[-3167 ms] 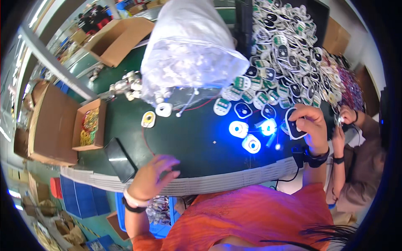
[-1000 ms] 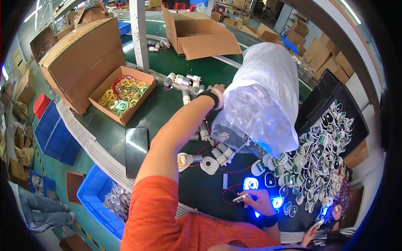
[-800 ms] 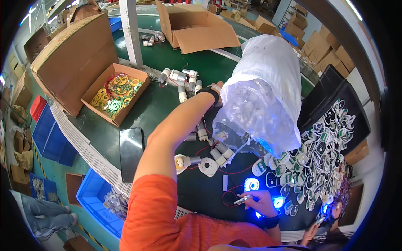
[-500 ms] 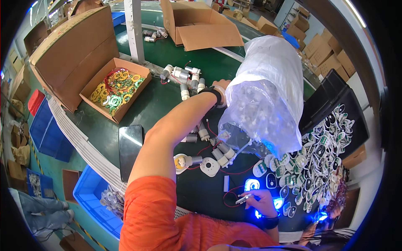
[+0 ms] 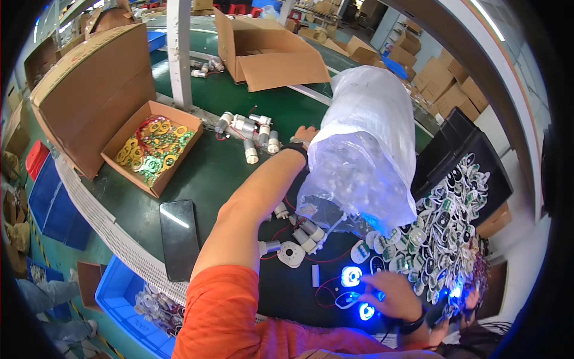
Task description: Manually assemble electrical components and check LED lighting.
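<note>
My left hand (image 5: 305, 134) reaches far across the bench, fingers stretched out against the left side of a large white plastic sack (image 5: 373, 107). Clear and white plastic parts show through the sack's mouth. Lower right, my right hand (image 5: 391, 294) has its index finger extended to a blue-lit round device (image 5: 351, 276). Its other fingers curl by a pale looped piece (image 5: 346, 300), and what they hold is unclear. Below it glows a second blue-lit device (image 5: 366, 311). Small motors (image 5: 308, 235) with red wires and a white oval cover (image 5: 291, 254) lie nearby.
Oval circuit-board parts (image 5: 442, 227) are heaped at right by a black bin (image 5: 445, 152). More motors (image 5: 245, 124) lie beyond my left arm. A phone (image 5: 179, 239), a carton of yellow and green rings (image 5: 152, 146) and a blue crate (image 5: 128, 305) are left. Another person's hand (image 5: 472, 299) shows lower right.
The whole view has shifted, so the bench things sit lower and further left. My right hand has moved its index finger onto the lit device; the thin silvery piece it held no longer shows clearly.
</note>
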`<state>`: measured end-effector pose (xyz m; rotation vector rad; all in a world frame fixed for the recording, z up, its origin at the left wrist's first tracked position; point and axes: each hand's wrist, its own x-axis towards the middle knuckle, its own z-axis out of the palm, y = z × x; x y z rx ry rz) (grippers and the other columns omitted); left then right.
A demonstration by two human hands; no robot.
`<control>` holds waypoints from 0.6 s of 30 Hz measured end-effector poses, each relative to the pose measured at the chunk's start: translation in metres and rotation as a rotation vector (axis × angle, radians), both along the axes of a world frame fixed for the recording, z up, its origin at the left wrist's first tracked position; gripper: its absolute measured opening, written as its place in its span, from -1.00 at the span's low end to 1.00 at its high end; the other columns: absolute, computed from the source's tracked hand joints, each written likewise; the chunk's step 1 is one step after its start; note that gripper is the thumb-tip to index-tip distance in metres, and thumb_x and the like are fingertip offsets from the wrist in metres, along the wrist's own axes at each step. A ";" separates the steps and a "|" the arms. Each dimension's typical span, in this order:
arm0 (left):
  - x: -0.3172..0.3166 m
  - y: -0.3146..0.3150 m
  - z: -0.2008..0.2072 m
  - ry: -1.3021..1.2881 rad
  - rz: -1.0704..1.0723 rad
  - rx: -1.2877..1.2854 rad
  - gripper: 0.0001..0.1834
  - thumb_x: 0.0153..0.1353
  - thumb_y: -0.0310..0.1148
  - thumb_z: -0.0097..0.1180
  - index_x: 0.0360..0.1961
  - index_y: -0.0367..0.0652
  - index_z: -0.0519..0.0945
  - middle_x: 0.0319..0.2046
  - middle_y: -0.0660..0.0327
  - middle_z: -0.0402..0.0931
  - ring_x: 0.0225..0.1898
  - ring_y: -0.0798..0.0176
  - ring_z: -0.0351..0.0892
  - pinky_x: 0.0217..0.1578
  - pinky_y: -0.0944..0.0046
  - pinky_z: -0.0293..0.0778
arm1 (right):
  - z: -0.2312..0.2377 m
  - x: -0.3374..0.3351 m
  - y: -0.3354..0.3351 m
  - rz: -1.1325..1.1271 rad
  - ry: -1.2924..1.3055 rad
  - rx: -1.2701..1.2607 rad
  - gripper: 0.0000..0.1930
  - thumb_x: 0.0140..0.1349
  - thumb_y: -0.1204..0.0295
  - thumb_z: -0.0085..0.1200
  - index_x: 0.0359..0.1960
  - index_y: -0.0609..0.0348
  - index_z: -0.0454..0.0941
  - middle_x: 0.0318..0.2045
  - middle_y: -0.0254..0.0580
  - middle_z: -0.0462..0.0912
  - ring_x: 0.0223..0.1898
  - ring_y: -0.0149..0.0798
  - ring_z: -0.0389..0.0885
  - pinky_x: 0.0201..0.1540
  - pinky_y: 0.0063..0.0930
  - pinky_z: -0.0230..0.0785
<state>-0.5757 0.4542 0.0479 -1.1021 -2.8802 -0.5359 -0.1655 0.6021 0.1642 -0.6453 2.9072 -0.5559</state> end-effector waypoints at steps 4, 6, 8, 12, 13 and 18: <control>-0.019 -0.009 -0.026 -0.015 0.010 0.141 -0.53 0.13 -0.11 0.12 0.09 0.06 0.54 0.00 0.04 0.53 0.14 0.08 0.48 0.15 -0.01 0.28 | 0.042 -0.065 -0.025 0.144 0.104 0.014 -0.40 0.18 0.26 0.21 0.27 0.06 0.36 -0.45 -0.13 0.58 -0.48 -0.02 0.55 -0.42 -0.20 0.37; -0.017 0.001 -0.020 -0.029 -0.006 0.152 -0.52 0.11 -0.11 0.14 0.08 0.06 0.55 0.00 0.03 0.53 0.14 0.07 0.48 0.14 -0.01 0.29 | 0.047 -0.100 -0.048 0.052 0.044 -0.012 -0.33 0.18 0.29 0.22 0.34 0.04 0.27 -0.41 -0.11 0.62 -0.44 0.00 0.61 -0.39 -0.17 0.42; -0.014 0.008 -0.014 -0.038 -0.002 0.153 -0.52 0.10 -0.11 0.16 0.08 0.06 0.55 0.00 0.02 0.53 0.13 0.06 0.49 0.14 -0.01 0.30 | 0.035 -0.138 -0.061 0.064 0.126 0.102 -0.24 0.16 0.27 0.25 0.39 0.03 0.17 -0.41 -0.08 0.64 -0.46 0.00 0.64 -0.40 -0.16 0.44; -0.005 0.007 -0.009 -0.059 0.049 0.131 -0.50 0.07 -0.12 0.19 0.07 0.06 0.56 0.01 0.00 0.52 0.13 0.04 0.50 0.13 -0.01 0.33 | 0.000 -0.192 -0.084 0.195 0.377 0.273 -0.19 0.18 0.20 0.23 0.42 0.00 0.09 -0.42 -0.03 0.66 -0.43 0.07 0.66 -0.43 -0.05 0.43; -0.003 0.007 -0.007 -0.066 0.061 0.124 -0.50 0.06 -0.12 0.19 0.07 0.06 0.56 0.01 0.00 0.52 0.13 0.04 0.50 0.12 -0.02 0.34 | -0.005 -0.197 -0.091 0.192 0.375 0.270 -0.19 0.18 0.20 0.23 0.42 0.00 0.09 -0.42 -0.03 0.66 -0.43 0.07 0.66 -0.43 -0.05 0.43; 0.003 -0.003 -0.002 -0.128 0.110 0.099 -0.49 0.03 -0.12 0.23 0.06 0.06 0.57 0.01 -0.03 0.51 0.12 0.02 0.51 0.11 -0.02 0.37 | -0.033 -0.222 -0.083 -0.074 0.432 0.375 -0.41 0.09 0.10 0.28 0.08 0.07 0.34 -0.44 0.00 0.65 -0.44 0.12 0.65 -0.43 0.00 0.45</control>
